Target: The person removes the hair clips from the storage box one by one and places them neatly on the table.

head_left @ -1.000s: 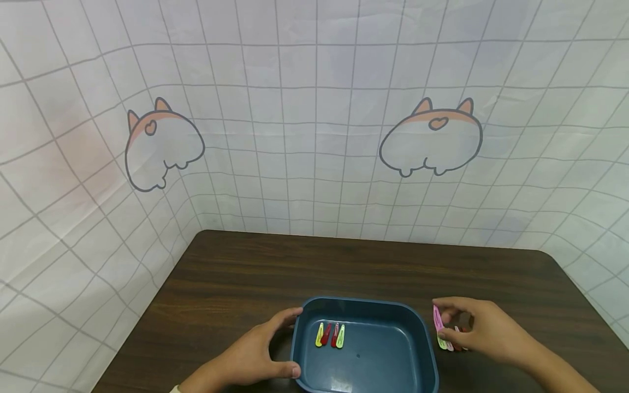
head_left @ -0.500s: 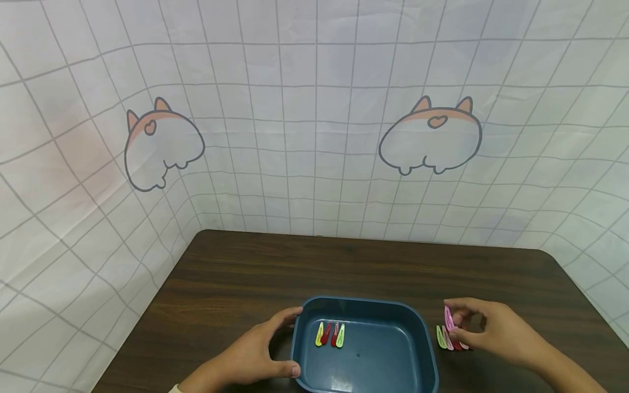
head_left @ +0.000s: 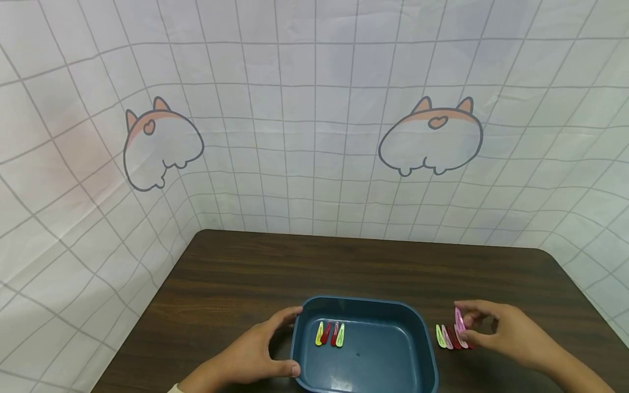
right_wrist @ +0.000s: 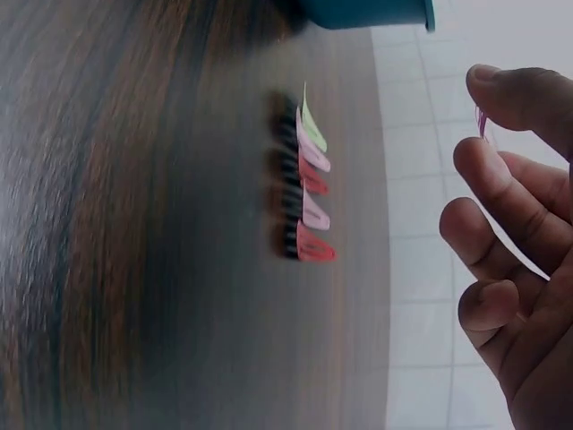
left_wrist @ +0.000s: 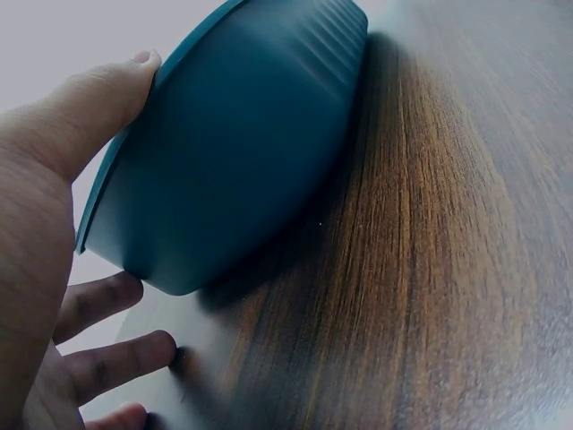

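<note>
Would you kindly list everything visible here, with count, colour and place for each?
tray: one, dark teal, near edge of the table, between the hands.
clips in the tray: four, yellow, red, red, yellow-green, side by side at its far left.
clips on the table: five in the right wrist view, green, pink, red, pink, red, in a row right of the tray.
pink clip: one, pinched above that row.
table: one, dark brown wood grain.
backdrop: white grid cloth with two cartoon animal prints.
left hand: grips the tray's left rim.
right hand: holds the pink clip.
</note>
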Demonstrator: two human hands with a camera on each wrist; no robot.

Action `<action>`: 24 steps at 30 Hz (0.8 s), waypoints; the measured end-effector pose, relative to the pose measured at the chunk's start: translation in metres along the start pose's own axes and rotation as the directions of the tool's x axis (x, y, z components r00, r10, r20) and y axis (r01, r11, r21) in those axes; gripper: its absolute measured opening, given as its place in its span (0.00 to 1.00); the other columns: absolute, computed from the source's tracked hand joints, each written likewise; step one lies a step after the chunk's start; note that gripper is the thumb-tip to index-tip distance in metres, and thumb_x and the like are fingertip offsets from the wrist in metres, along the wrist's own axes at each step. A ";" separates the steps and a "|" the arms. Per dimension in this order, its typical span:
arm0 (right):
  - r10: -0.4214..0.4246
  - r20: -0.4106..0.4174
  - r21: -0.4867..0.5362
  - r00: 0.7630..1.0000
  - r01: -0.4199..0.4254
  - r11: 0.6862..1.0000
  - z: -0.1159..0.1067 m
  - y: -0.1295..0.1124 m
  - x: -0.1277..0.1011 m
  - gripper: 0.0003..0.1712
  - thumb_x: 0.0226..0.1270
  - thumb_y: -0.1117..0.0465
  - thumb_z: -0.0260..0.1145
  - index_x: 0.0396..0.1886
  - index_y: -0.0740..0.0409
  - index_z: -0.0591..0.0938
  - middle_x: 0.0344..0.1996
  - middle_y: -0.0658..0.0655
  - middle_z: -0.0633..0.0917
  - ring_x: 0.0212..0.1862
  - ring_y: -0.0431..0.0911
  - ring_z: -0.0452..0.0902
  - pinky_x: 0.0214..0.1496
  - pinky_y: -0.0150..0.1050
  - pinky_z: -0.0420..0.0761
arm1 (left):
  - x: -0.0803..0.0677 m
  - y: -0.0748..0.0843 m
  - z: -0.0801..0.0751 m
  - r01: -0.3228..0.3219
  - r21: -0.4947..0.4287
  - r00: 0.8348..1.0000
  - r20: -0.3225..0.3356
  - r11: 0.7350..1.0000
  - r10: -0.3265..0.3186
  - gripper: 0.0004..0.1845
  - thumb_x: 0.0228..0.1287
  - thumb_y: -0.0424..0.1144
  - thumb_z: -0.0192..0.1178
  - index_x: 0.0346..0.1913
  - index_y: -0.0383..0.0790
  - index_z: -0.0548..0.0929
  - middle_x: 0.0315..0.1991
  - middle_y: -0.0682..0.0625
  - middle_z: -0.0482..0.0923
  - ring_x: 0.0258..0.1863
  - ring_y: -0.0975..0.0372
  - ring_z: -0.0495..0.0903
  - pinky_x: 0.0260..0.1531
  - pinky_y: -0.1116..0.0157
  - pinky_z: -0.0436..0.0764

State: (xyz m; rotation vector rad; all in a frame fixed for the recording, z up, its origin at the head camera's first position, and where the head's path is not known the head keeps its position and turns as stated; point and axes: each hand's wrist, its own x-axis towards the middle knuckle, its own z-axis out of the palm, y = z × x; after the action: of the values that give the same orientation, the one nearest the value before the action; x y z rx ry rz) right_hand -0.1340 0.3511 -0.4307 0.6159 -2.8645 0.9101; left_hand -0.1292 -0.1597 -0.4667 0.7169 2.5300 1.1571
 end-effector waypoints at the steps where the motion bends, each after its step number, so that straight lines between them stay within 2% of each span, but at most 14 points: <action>1: -0.004 0.006 -0.006 1.000 0.004 1.000 -0.001 0.001 -0.001 0.29 0.61 0.50 0.79 0.59 0.57 0.84 0.34 0.34 0.82 0.33 0.33 0.74 0.31 0.33 0.75 | 0.000 0.000 0.000 0.000 0.001 1.000 -0.001 1.000 0.000 0.52 0.56 0.63 0.73 0.79 0.65 0.56 0.70 0.55 0.71 0.66 0.52 0.73 0.62 0.33 0.66; 6: -0.012 0.018 -0.022 1.000 0.012 1.000 -0.003 0.010 -0.004 0.29 0.60 0.51 0.79 0.59 0.57 0.84 0.34 0.34 0.82 0.35 0.33 0.75 0.32 0.33 0.75 | 0.000 0.000 0.000 0.001 0.003 1.000 -0.004 1.000 -0.001 0.52 0.56 0.63 0.74 0.79 0.65 0.56 0.70 0.56 0.71 0.66 0.53 0.74 0.63 0.33 0.66; 15: 0.027 0.051 -0.051 0.998 -0.024 0.998 -0.006 0.021 -0.007 0.30 0.60 0.50 0.79 0.59 0.58 0.84 0.33 0.34 0.82 0.35 0.32 0.75 0.33 0.33 0.74 | 0.000 0.000 0.000 -0.008 0.005 1.000 -0.005 1.000 0.008 0.52 0.55 0.63 0.74 0.79 0.63 0.56 0.70 0.55 0.71 0.66 0.53 0.74 0.63 0.34 0.66; 24: -0.011 0.049 -0.054 0.999 0.014 0.998 -0.003 0.036 -0.010 0.27 0.59 0.55 0.80 0.57 0.60 0.85 0.35 0.36 0.83 0.36 0.33 0.75 0.31 0.32 0.73 | 0.000 0.000 0.000 -0.009 0.012 1.000 -0.006 1.000 0.009 0.53 0.55 0.64 0.73 0.80 0.63 0.56 0.71 0.55 0.71 0.66 0.52 0.74 0.63 0.34 0.66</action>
State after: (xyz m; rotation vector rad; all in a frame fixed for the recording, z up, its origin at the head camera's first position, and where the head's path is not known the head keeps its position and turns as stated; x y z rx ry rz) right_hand -0.1389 0.3832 -0.4493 0.6588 -2.9137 0.8243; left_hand -0.1294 -0.1595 -0.4670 0.7301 2.5435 1.1494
